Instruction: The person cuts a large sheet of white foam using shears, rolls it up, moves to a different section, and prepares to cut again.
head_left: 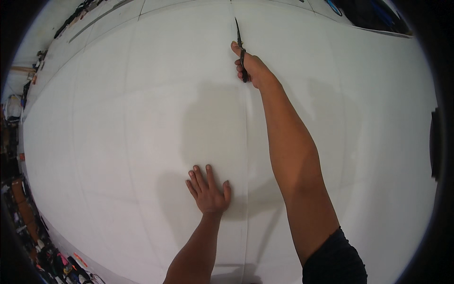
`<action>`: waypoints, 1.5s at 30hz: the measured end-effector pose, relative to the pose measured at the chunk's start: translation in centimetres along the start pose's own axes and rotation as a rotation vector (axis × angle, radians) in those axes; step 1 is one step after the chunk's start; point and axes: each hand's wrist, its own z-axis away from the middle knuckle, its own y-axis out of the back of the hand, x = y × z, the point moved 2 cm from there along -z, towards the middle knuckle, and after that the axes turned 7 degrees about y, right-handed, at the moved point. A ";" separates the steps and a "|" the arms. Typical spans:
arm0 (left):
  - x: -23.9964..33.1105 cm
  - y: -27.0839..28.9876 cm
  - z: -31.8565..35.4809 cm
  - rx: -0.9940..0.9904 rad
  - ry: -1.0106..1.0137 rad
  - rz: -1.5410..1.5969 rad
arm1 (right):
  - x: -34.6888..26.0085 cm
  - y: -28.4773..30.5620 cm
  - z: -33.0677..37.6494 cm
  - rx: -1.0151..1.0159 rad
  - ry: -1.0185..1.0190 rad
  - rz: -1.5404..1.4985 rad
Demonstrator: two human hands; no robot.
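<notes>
A broad white sheet [156, 118], which looks like fabric, lies spread under both hands, with faint crease lines across it. Down its middle runs a straight line [246, 142], a seam or cut edge; I cannot tell which. My left hand [210, 195] rests flat on the sheet just left of this line, fingers spread, holding nothing. Stretched far forward, my right hand [250, 68] grips a pair of dark scissors [240, 40] by the handles. The blades point away from me and look closed together, near the far end of the line.
Dark material [373, 14] lies at the far right edge, with a blue loop [334, 7] beside it. A long grey strip [101, 20] sits at the far left. Cluttered items [61, 265] line the lower left beyond the sheet. A dark object [434, 144] is at the right rim.
</notes>
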 end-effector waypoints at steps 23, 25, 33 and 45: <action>1.0 0.8 3.1 -0.002 0.002 0.013 | -5.6 1.0 -7.1 0.004 0.092 -0.002; 0.2 -0.4 3.5 0.015 -0.020 0.020 | -5.8 1.0 -8.1 0.001 0.068 0.003; 2.0 2.3 3.5 -0.011 -0.003 0.037 | -6.1 1.9 -12.1 0.018 0.118 0.115; 2.0 2.1 2.9 0.034 -0.029 0.051 | -7.5 2.9 -9.0 -0.084 0.084 0.004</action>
